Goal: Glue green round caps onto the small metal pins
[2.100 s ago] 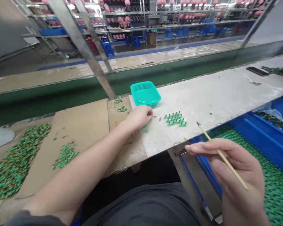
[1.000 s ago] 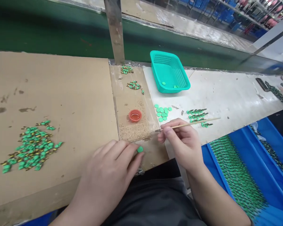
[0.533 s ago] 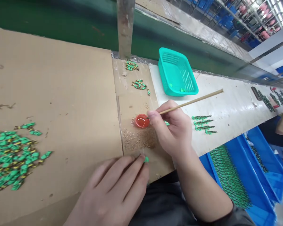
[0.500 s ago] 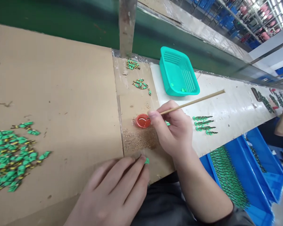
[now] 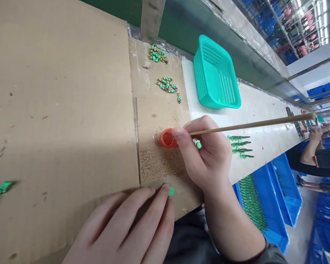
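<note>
My right hand (image 5: 206, 154) pinches a thin wooden stick (image 5: 253, 124). The stick slants up to the right, and its lower tip, by my thumb at the rim of a small red cup (image 5: 168, 138), is hidden. Red liquid shows inside the cup. A bit of green (image 5: 198, 145) shows beside my curled fingers; whether I hold it is unclear. My left hand (image 5: 132, 227) rests low on the cardboard, fingers close together over a small green piece (image 5: 171, 191). Only its round green end sticks out; the rest is covered.
Small green, yellow and black pieces (image 5: 167, 85) lie beyond the cup, with another pile (image 5: 157, 54) behind. A turquoise basket (image 5: 203, 84) stands at the back. Green-headed pieces (image 5: 240, 143) lie in rows at right, above blue bins (image 5: 275, 220). Another person's arm (image 5: 309, 150) is far right.
The view has shifted, so the left pile is mostly out of frame. The stick has swung lower and points more toward me. My left hand stays on the green piece.
</note>
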Action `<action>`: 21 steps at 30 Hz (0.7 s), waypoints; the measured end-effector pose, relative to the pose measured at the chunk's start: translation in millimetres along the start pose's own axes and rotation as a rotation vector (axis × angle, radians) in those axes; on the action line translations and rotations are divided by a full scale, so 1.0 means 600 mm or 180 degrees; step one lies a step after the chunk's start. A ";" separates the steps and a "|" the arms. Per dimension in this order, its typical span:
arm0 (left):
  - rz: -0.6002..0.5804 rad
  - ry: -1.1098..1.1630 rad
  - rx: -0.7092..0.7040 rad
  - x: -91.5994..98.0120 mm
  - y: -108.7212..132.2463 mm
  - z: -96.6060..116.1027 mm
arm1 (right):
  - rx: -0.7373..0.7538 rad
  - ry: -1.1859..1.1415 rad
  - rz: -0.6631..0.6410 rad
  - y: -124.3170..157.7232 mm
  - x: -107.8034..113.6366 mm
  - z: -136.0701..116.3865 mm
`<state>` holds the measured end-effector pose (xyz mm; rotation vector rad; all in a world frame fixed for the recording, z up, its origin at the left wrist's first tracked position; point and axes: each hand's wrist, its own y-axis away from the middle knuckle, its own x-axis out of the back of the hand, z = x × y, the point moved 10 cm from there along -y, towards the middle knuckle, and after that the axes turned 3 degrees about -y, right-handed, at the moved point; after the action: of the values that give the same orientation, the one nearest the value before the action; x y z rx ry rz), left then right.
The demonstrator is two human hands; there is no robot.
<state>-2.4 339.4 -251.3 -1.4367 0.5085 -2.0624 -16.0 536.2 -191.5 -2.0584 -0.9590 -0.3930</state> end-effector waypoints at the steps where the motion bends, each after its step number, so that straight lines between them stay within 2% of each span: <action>1: 0.0007 0.0002 0.0011 0.000 0.001 0.000 | 0.0021 0.0016 -0.0017 -0.001 -0.001 -0.002; 21: -0.0179 -0.0106 -0.0069 0.004 -0.012 0.004 | -0.0073 0.0134 -0.0086 -0.007 -0.006 -0.007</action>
<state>-2.5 343.1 -244.4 -1.5114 0.4835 -2.0789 -21.3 532.8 -188.4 -2.0514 -0.9620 -0.4618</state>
